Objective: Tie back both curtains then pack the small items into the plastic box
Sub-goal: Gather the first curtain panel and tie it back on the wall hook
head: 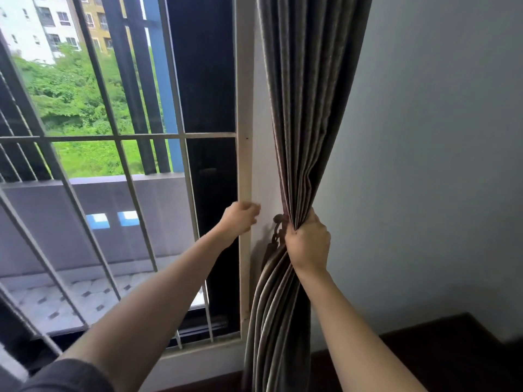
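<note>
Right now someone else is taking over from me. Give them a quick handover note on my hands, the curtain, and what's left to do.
Right hand: grips the gathered curtain at its waist, close to the wall.
Left hand: by the window frame, fingers curled and blurred; nothing seen in it.
Holdback: dark and ornate, on the wall just left of the gripped bunch.
Done: this curtain is bunched but not yet tied.
Left: fasten it at the holdback, tie the other curtain, and pack the small items into the plastic box. None of those three are in view.
</note>
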Tool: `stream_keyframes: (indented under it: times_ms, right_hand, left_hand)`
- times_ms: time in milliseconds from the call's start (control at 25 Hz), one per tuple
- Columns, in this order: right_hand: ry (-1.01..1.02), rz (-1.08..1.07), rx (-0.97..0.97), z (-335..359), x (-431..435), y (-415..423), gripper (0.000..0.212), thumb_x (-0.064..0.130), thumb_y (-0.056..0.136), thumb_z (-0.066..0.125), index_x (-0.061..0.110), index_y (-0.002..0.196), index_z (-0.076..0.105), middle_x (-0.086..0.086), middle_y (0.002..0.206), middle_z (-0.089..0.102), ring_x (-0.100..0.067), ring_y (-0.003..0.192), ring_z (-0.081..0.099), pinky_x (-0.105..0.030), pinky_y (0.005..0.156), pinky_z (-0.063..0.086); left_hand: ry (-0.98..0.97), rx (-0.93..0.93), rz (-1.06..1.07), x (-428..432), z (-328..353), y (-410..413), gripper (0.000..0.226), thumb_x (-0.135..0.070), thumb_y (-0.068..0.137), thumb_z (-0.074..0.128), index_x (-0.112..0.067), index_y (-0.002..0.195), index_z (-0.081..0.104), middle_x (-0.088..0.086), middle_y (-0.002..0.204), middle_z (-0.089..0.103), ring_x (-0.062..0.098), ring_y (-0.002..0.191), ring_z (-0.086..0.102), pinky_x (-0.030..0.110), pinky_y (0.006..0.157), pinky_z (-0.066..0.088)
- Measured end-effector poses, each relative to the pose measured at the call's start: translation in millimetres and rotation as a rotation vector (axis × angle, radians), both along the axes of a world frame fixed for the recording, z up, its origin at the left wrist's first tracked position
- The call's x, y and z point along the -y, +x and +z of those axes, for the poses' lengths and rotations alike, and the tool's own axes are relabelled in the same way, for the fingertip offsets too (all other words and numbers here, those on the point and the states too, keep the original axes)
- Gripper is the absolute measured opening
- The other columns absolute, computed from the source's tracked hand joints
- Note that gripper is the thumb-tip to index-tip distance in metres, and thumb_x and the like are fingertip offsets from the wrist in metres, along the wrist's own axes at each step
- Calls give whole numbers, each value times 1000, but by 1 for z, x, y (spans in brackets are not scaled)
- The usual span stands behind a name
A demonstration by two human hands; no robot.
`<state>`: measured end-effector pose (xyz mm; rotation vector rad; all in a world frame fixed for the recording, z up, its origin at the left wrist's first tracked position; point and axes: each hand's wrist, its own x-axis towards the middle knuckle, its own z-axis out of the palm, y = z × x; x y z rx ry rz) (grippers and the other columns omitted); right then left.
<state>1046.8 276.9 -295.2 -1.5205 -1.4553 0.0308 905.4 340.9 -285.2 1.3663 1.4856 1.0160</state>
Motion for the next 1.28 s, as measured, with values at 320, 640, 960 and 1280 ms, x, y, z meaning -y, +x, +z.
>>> stream_keyframes:
  times_ms: [320, 640, 960, 1280]
  right_hand:
    - [54, 18, 90, -8, -11, 24, 46, 29, 83, 68, -3, 115, 59, -17, 90, 70, -34, 71, 69, -42, 65, 59]
    - [84, 58, 137, -8, -22, 27, 43, 29, 81, 72, -5, 106, 62, -16, 79, 70, -29, 56, 67, -35, 53, 58]
    - [-6, 150, 21, 0, -24, 27, 39, 26, 87, 64, -4, 112, 60, -18, 91, 70, -34, 81, 67, -32, 74, 51]
    - [-92, 268, -81, 1, -16, 1, 32, 22, 87, 62, 3, 113, 60, -11, 94, 70, -25, 85, 67, -8, 69, 39]
  left_hand:
    - [-76, -704, -169, -39, -82, 42, 45, -19, 95, 48, -4, 137, 40, 17, 135, 50, 32, 121, 50, 35, 98, 42]
    - [-219, -435, -163, -61, -138, 51, 31, -27, 87, 60, -4, 107, 62, 12, 105, 66, 28, 101, 63, 26, 69, 46]
    - [-56, -514, -340, -18, -113, -24, 25, -42, 89, 59, -22, 101, 67, -10, 85, 64, 5, 75, 59, 17, 67, 45]
    - [147, -885, -136, -14, -38, -77, 25, -45, 82, 66, -23, 71, 62, -1, 67, 59, 15, 63, 54, 26, 56, 41]
